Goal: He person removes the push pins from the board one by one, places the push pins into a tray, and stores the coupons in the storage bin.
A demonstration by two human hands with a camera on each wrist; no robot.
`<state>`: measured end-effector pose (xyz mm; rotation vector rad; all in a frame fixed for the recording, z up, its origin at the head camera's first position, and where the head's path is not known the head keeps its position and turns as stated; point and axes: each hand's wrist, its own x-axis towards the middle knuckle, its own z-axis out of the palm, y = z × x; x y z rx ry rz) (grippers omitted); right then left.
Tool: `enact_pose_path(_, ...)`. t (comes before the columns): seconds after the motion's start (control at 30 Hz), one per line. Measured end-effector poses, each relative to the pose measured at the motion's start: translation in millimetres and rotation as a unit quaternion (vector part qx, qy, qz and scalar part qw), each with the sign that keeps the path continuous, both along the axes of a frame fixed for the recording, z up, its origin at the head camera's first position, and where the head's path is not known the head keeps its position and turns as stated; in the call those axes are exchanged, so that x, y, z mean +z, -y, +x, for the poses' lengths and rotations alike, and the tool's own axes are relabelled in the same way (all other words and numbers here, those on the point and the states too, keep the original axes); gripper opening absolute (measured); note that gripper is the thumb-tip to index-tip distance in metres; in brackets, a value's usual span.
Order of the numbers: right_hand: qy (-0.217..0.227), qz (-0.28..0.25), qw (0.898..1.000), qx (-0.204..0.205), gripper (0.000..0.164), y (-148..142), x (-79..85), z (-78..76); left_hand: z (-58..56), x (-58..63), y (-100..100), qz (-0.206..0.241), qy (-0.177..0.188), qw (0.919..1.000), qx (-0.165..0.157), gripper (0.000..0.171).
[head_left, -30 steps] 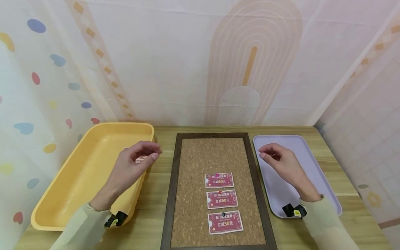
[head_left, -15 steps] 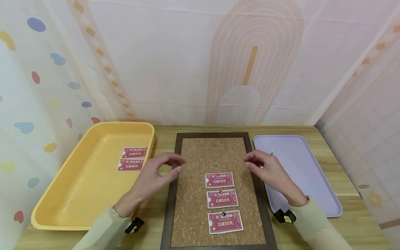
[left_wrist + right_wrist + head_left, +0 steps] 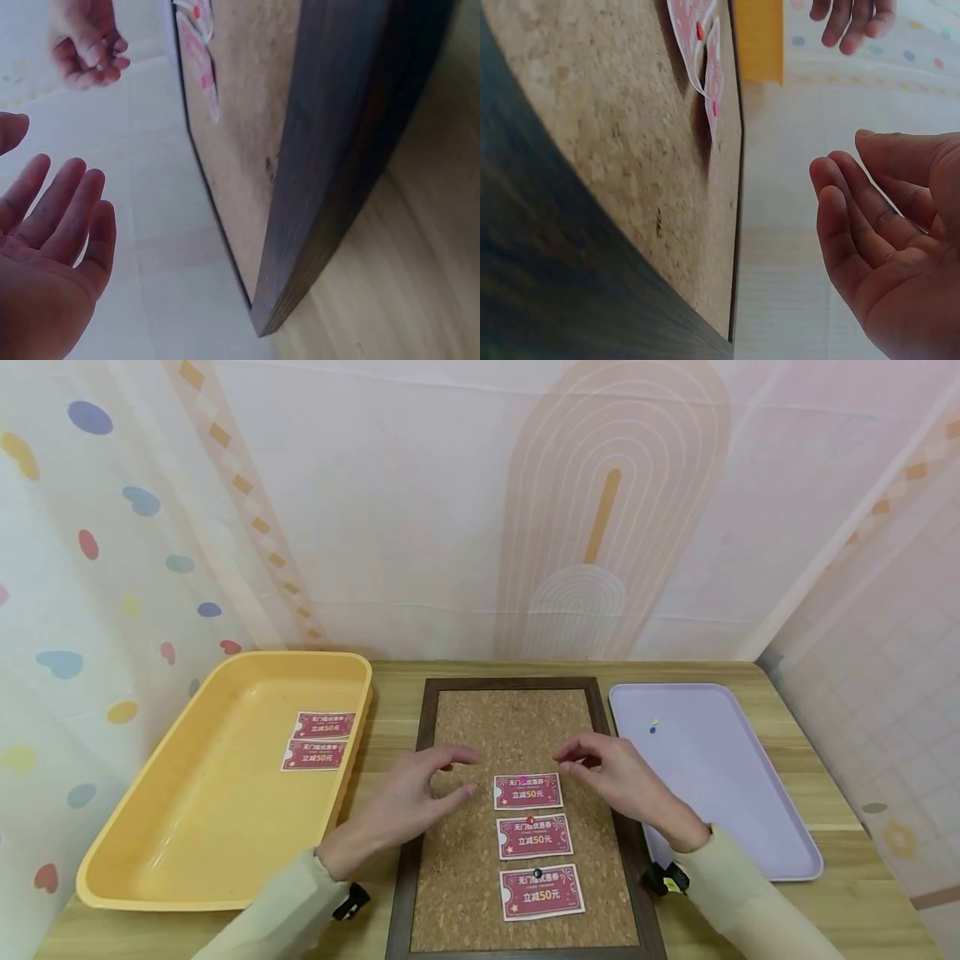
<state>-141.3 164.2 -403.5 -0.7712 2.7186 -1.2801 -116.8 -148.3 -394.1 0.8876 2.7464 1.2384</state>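
Above the left part of the framed cork board (image 3: pixel 472 893), my left hand (image 3: pixel 408 797) hovers with its thumb and fingers apart and holds nothing. My right hand (image 3: pixel 618 781) hangs over the board's right side, its fingers relaxed and bent. No object shows between its thumb and fingertips in the right wrist view. Three red-and-white paper coupons are pinned in a column on the cork: the top coupon (image 3: pixel 528 792) with a pink pushpin (image 3: pixel 522 779), the middle coupon (image 3: pixel 534 838) with a red pushpin (image 3: pixel 530 820), the bottom coupon (image 3: pixel 542 895) with a black pushpin (image 3: pixel 537 873).
On the left stands a yellow bin (image 3: pixel 217 793) with two more coupons, an upper coupon (image 3: pixel 325 725) and a lower coupon (image 3: pixel 313 755). To the right lies a purple tray (image 3: pixel 720 760) holding a yellow pushpin (image 3: pixel 655 722) and a blue pushpin (image 3: pixel 652 730).
My left hand has moved right from the yellow bin's edge to over the board. My right hand has moved left from above the purple tray, uncovering the two pushpins there.
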Motion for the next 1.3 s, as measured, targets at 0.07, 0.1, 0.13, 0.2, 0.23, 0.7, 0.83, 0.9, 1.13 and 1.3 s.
enact_pose_path(0.07, 0.008, 0.003, 1.000, 0.008, 0.013, 3, -0.6, -0.8, -0.5, -2.3, -4, -0.005, 0.013, 0.9999, -0.009, 0.037)
enact_pose_path(0.1, 0.011, 0.004, 1.000, 0.011, 0.013, 4, -1.0, -1.3, -0.7, -3.5, -6, -0.007, 0.018, 0.9997, -0.012, 0.038)
enact_pose_path(0.13, 0.014, 0.006, 1.000, 0.015, 0.014, 6, -1.5, -1.8, -1.1, -4.7, -7, -0.010, 0.021, 0.9996, -0.016, 0.039)
enact_pose_path(0.2, 0.020, 0.009, 1.000, 0.022, 0.014, 8, -2.4, -2.8, -1.7, -6.3, -10, -0.011, 0.027, 0.9994, -0.021, 0.040)
enact_pose_path(0.23, 0.022, 0.011, 0.999, 0.025, 0.014, 9, -2.7, -3.2, -2.2, -7.1, -12, -0.010, 0.029, 0.9992, -0.025, 0.041)
enact_pose_path(0.7, 0.048, 0.041, 0.995, 0.079, 0.022, 23, -8.6, -11.0, -12.5, -23.9, -25, -0.081, 0.046, 0.9951, -0.032, 0.053)
enact_pose_path(0.83, 0.042, 0.055, 0.993, 0.095, 0.023, 27, -11.8, -14.2, -14.4, -27.9, -29, -0.103, 0.049, 0.9930, -0.031, 0.051)
enact_pose_path(0.9, 0.038, 0.062, 0.992, 0.106, 0.023, 28, -13.1, -16.1, -15.5, -30.1, -30, -0.110, 0.045, 0.9924, -0.032, 0.050)
enact_pose_path(1.13, 0.043, 0.100, 0.988, 0.109, 0.021, 35, -14.2, -21.7, -21.4, -33.3, -35, -0.119, 0.023, 0.9922, -0.030, 0.043)
enact_pose_path(1.3, 0.044, 0.131, 0.986, 0.096, 0.018, 40, -13.7, -25.2, -26.5, -34.4, -37, -0.134, 0.028, 0.9902, -0.027, 0.040)
